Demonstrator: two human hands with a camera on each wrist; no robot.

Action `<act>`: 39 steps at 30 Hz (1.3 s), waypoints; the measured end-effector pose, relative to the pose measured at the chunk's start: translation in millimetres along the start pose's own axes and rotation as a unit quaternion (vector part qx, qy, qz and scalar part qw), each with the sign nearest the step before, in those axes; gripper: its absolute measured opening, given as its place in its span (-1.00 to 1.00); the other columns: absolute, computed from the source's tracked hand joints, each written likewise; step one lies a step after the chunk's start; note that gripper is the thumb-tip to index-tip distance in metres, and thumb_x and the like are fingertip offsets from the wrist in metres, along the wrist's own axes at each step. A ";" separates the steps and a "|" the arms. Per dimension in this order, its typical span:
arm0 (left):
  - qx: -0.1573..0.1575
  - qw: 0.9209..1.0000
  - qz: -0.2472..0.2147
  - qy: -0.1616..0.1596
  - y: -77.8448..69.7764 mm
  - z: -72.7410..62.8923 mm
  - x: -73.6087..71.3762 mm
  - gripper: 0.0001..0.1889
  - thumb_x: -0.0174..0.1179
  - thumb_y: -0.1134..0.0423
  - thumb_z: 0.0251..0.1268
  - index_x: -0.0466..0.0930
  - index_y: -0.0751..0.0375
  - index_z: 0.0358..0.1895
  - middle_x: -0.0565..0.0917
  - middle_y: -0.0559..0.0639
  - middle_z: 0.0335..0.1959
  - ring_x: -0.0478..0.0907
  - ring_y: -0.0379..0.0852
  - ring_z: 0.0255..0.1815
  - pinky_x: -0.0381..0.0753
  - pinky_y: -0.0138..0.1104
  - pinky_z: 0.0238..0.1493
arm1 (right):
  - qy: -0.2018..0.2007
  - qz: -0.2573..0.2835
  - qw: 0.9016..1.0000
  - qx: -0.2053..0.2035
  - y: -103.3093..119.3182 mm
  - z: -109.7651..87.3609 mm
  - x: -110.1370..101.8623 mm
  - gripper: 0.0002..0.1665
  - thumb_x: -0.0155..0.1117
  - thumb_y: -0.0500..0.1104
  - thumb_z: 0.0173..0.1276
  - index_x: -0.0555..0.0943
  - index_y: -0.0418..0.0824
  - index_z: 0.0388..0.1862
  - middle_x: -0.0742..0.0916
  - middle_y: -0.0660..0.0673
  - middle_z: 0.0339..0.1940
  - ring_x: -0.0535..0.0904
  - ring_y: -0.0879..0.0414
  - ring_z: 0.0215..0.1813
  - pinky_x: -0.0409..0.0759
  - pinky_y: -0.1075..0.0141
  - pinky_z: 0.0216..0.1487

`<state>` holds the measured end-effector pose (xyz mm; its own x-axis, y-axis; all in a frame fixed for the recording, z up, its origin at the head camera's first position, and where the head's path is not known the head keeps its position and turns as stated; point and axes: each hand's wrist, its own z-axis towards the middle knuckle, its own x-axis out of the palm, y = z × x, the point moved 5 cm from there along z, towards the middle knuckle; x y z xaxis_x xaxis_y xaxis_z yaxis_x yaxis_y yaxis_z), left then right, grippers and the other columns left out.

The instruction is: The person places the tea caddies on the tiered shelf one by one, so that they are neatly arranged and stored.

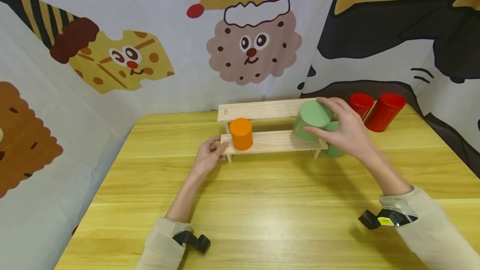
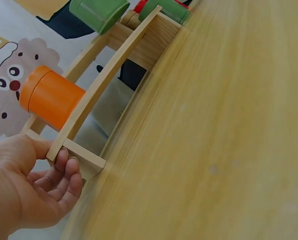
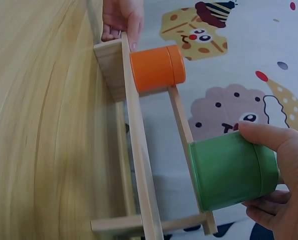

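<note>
My right hand [image 1: 348,130] grips a green lidded canister [image 1: 312,122], thumb on one side and fingers on the other. In the head view the canister overlaps the right part of a two-tier wooden rack [image 1: 275,140]; it looks slightly tilted in the right wrist view. My left hand [image 2: 36,185] pinches the left end of the rack's lower tier, thumb above and fingertips beneath. On that tier, close to the left hand, an orange canister [image 1: 241,133] stands upright. A second green canister [image 1: 333,147] stands on the table beside the rack's right end, partly hidden by my right hand.
Two red canisters stand at the back right, one shorter [image 1: 361,103] and one taller [image 1: 386,111]. Behind my right hand a tan canister top shows partly. The wooden table [image 1: 247,211] backs onto a cartoon-printed cloth [image 1: 180,95].
</note>
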<state>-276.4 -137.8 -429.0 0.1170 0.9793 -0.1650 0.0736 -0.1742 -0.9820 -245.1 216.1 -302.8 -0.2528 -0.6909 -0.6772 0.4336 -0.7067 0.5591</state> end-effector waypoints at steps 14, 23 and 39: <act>-0.004 1.000 -0.004 0.013 -29.4 -17.8 2.0 -0.47 0.13 0.30 0.55 0.28 0.48 0.44 0.62 0.14 -0.27 0.60 0.05 -0.26 0.64 0.05 0.07 | 0.025 0.023 0.999 -0.006 17.4 12.8 32.5 -0.14 0.61 0.06 0.15 0.50 -0.18 0.38 0.55 -0.18 0.29 0.48 -0.16 0.19 0.54 -0.16 0.08; -0.005 1.000 -0.003 0.015 -30.1 -19.8 1.5 -0.47 0.13 0.29 0.55 0.26 0.48 0.44 0.63 0.15 -0.26 0.60 0.08 -0.24 0.61 0.10 0.11 | 0.040 0.025 0.999 -0.020 24.3 17.3 51.8 -0.12 0.62 0.03 0.14 0.50 -0.26 0.37 0.53 -0.24 0.34 0.45 -0.17 0.25 0.53 -0.12 0.13; 0.010 1.000 -0.002 -0.003 -1.7 -0.3 -0.2 -0.46 0.19 0.17 0.52 0.34 0.35 0.43 0.63 0.14 -0.26 0.59 -0.07 -0.33 0.70 -0.08 -0.03 | 0.065 0.030 0.997 -0.026 25.9 18.8 82.2 -0.08 0.62 0.09 0.14 0.48 -0.26 0.40 0.55 -0.25 0.32 0.49 -0.19 0.22 0.55 -0.16 0.15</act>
<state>-276.2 -137.8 -427.3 0.1115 0.9804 -0.1623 0.0546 -0.1691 -0.9841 -270.9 138.1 -335.0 -0.1125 -0.7044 -0.7008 0.4898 -0.6530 0.5777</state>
